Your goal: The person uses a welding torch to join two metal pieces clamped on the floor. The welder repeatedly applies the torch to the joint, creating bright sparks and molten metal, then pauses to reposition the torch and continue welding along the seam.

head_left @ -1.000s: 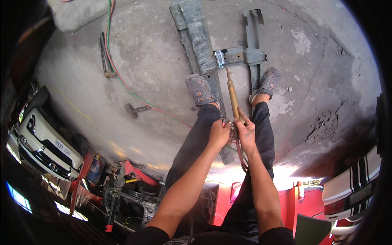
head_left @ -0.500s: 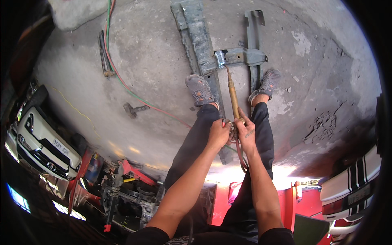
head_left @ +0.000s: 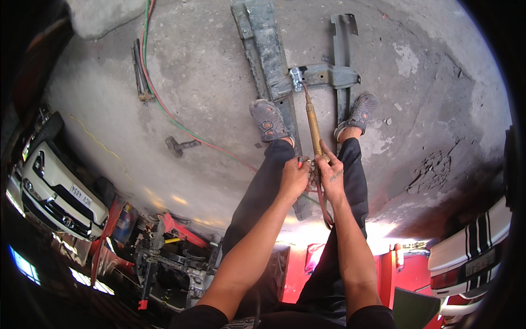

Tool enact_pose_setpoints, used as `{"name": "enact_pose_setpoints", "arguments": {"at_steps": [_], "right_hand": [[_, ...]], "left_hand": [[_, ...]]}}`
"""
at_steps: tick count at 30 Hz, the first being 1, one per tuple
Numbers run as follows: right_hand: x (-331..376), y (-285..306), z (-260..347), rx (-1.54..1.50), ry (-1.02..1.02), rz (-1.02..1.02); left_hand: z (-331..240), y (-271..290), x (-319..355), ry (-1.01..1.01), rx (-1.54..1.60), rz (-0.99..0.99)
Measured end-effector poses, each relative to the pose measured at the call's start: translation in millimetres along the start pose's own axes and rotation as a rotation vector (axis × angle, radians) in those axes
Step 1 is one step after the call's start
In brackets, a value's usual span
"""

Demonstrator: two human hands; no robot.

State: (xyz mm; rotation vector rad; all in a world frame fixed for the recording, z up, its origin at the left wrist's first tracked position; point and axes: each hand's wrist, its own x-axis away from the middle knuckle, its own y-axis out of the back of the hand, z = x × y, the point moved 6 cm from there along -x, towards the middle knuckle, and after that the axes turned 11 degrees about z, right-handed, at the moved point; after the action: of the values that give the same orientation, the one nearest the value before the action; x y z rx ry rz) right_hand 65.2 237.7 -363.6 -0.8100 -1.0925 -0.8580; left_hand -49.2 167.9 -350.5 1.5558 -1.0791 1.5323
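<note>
- Right hand [head_left: 332,174]: fingers curled closed around the rear of a brass-coloured torch [head_left: 313,123], one digit extended along the barrel.
- Left hand [head_left: 295,178]: partly closed, just beside the torch's rear; a small red piece [head_left: 300,161] shows at its fingers. Whether it grasps the fittings cannot be told.
- Location: torch between the person's lower legs, slanting away, tip at a bright patch [head_left: 297,79] on a grey metal bracket [head_left: 318,75]. Contact at the tip cannot be confirmed.
- Handling, as judged: rigid, moderately heavy for its slimness; smooth barrel may slip in bare fingers. Reddish hose [head_left: 323,205] hanging at the rear probably drags on it.
- Hold point: thick rear barrel. Narrow neck and tip unsuitable, presumably hot.
- Bracket: appears stiff pressed metal, edges possibly sharp; hold, if needed, well apart from the bright patch.
</note>
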Motion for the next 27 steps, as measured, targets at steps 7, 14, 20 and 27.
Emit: {"name": "enact_pose_setpoints", "arguments": {"at_steps": [7,14,20,27], "right_hand": [[-1.5,0.9,0.2,0.061,-0.051,0.05],[-6.9,-2.8,-1.1,-0.029,0.013,-0.017],[-7.4,-1.0,9.5,0.05,0.026,-0.011],[-9.3,0.3,12.2,0.069,0.022,0.004]], "left_hand": [[-1.6,-0.7,-1.2,0.038,0.052,0.035],[-7.1,2.4,1.4,0.027,0.112,0.01],[-10.7,1.1,3.1,-0.001,0.121,-0.018],[-12.5,-0.8,3.5,0.021,0.161,-0.028]]}}
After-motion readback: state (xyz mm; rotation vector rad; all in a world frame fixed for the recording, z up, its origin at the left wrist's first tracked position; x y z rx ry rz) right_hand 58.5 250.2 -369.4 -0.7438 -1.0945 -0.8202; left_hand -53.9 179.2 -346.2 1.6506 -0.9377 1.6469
